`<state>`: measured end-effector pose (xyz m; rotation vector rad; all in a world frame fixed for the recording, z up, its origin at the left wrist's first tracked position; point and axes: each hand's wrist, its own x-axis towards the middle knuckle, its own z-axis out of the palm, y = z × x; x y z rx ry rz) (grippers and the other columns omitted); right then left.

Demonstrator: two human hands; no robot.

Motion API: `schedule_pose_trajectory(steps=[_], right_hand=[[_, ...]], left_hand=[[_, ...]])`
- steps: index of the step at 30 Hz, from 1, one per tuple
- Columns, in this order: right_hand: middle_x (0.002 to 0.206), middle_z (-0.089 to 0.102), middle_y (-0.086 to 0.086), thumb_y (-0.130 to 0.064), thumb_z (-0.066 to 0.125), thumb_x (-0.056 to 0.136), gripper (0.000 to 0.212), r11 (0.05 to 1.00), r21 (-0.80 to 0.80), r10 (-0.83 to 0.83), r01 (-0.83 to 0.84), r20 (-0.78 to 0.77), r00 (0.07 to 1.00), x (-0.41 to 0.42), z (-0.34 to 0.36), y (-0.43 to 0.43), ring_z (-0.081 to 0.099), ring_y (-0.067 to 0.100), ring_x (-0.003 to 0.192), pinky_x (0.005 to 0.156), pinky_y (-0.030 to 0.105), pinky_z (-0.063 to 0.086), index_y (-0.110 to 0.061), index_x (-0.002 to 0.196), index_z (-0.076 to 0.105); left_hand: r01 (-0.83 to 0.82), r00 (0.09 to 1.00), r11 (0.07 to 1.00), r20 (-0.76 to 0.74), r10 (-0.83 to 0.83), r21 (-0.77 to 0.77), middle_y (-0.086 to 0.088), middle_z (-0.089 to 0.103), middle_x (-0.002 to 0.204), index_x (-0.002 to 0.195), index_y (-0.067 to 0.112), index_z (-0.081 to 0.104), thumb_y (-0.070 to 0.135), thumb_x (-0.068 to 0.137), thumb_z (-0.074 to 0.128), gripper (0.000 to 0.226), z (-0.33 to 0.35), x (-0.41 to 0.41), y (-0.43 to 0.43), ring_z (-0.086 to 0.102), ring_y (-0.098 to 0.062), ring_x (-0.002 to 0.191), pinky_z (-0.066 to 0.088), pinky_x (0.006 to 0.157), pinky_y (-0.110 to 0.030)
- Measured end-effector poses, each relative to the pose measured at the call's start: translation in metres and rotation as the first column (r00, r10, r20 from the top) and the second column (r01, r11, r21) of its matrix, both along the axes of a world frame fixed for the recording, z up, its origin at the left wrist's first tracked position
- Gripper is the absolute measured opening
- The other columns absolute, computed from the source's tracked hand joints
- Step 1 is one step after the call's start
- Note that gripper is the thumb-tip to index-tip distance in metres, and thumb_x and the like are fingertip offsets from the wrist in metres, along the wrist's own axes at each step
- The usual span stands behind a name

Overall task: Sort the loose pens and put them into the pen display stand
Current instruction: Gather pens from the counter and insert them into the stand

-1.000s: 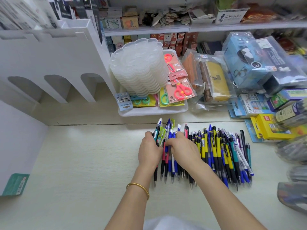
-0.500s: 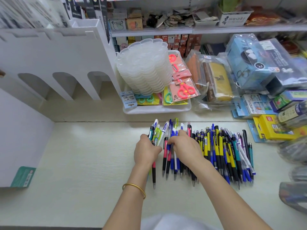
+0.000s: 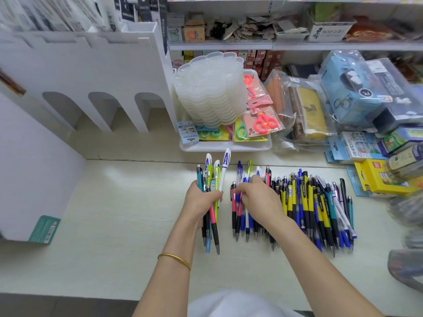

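Observation:
My left hand point(image 3: 201, 200) grips a bundle of pens point(image 3: 212, 177), white, green, teal and pink, lifted a little apart from the rest. Right of it, a wide row of loose pens point(image 3: 304, 202) in yellow, blue, black and pink lies on the pale counter point(image 3: 114, 213). My right hand point(image 3: 261, 197) rests on the left end of that row with fingers curled among the pink and blue pens; I cannot see whether it holds one. The white pen display stand point(image 3: 87, 72) with arched openings stands at the back left.
A white tray point(image 3: 225, 146) behind the pens holds stacked clear lids and carded scissors. Bagged pencil cases, blue boxes and a yellow box point(image 3: 377, 177) crowd the right side. A white panel point(image 3: 29, 168) stands at the left. Shelves of stock run above.
My left hand has pulled its bundle of pens leftward, away from the row, opening a gap. My right hand stays on the row's left end. The camera has shifted slightly.

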<state>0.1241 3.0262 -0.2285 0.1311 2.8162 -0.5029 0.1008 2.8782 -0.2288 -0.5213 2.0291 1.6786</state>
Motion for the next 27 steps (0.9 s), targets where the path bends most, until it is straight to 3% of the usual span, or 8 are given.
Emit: schedule_pose_trajectory(steps=[3,5,7,10,15,19,22,27], right_hand=[[0.116,0.053,0.000,-0.017,0.042,0.099,0.031,0.957,-0.272,-0.121,0.103,-0.050,0.991,0.004,0.004,-0.013,0.057,0.017,0.095,0.080,0.032,0.049,-0.022,0.124,0.060],[0.106,0.058,-0.004,-0.023,0.044,0.100,0.029,0.809,-0.547,-0.235,0.216,0.036,0.971,0.009,0.008,-0.027,0.058,0.013,0.089,0.081,0.035,0.054,-0.018,0.123,0.059],[0.097,0.060,0.000,-0.030,0.040,0.101,0.031,0.508,-0.743,-0.337,0.435,0.294,0.894,0.014,0.011,-0.038,0.060,0.015,0.078,0.072,0.033,0.056,-0.013,0.120,0.059],[0.105,0.067,0.010,-0.041,0.036,0.102,0.042,0.080,-0.739,-0.372,0.669,0.600,0.708,0.019,0.010,-0.049,0.065,0.025,0.093,0.076,0.037,0.055,-0.012,0.113,0.064],[0.089,0.070,0.017,-0.039,0.046,0.098,0.050,-0.672,-0.493,-0.156,0.553,0.823,0.546,0.016,0.023,-0.078,0.068,0.034,0.087,0.078,0.047,0.053,0.000,0.082,0.073],[0.085,0.069,0.012,-0.035,0.048,0.094,0.042,-0.767,-0.453,-0.131,0.455,0.804,0.580,-0.003,0.037,-0.089,0.064,0.024,0.081,0.094,0.033,0.045,-0.001,0.091,0.073],[0.098,0.072,0.013,-0.031,0.048,0.094,0.038,-0.783,-0.461,-0.126,0.418,0.775,0.619,-0.013,0.043,-0.091,0.071,0.025,0.084,0.081,0.031,0.055,-0.001,0.108,0.069],[0.095,0.073,0.015,-0.026,0.045,0.096,0.039,-0.793,-0.514,-0.175,0.328,0.707,0.685,-0.018,0.052,-0.096,0.073,0.025,0.078,0.070,0.034,0.058,0.001,0.093,0.073]], left_hand=[[0.008,0.998,0.995,-0.065,-0.001,0.102,-0.012,0.063,0.088,0.096,0.014,0.054,0.001,0.081,0.068,0.024,0.012,0.001,-0.001,0.063,-0.020,0.078,0.055,0.065,-0.028],[-0.032,0.992,0.990,-0.119,0.049,0.135,-0.009,0.061,0.085,0.095,0.016,0.053,0.002,0.080,0.068,0.024,0.022,0.000,0.000,0.061,-0.020,0.076,0.054,0.071,-0.032],[-0.094,0.978,0.983,-0.167,0.121,0.159,-0.009,0.061,0.089,0.095,0.019,0.053,0.005,0.079,0.070,0.027,0.033,-0.003,0.000,0.061,-0.022,0.080,0.054,0.076,-0.035],[-0.168,0.918,0.962,-0.320,0.232,0.215,-0.001,0.063,0.090,0.096,0.026,0.052,0.006,0.080,0.071,0.031,0.052,-0.008,-0.001,0.063,-0.010,0.079,0.055,0.074,-0.024],[-0.156,0.804,0.938,-0.512,0.303,0.310,0.009,0.062,0.088,0.099,0.029,0.050,0.001,0.083,0.068,0.037,0.081,-0.004,0.003,0.061,0.006,0.072,0.048,0.068,-0.011],[-0.064,0.756,0.936,-0.595,0.272,0.346,0.006,0.061,0.092,0.099,0.031,0.049,-0.006,0.082,0.067,0.045,0.089,-0.001,0.003,0.062,0.005,0.078,0.047,0.070,-0.010],[-0.012,0.741,0.934,-0.624,0.247,0.356,0.007,0.062,0.098,0.103,0.035,0.049,-0.012,0.080,0.067,0.055,0.089,0.002,0.003,0.063,0.003,0.087,0.048,0.074,-0.012],[0.028,0.720,0.916,-0.644,0.259,0.400,-0.002,0.057,0.125,0.117,0.043,0.045,-0.008,0.073,0.069,0.072,0.089,0.001,-0.003,0.061,-0.005,0.111,0.049,0.088,-0.019]])
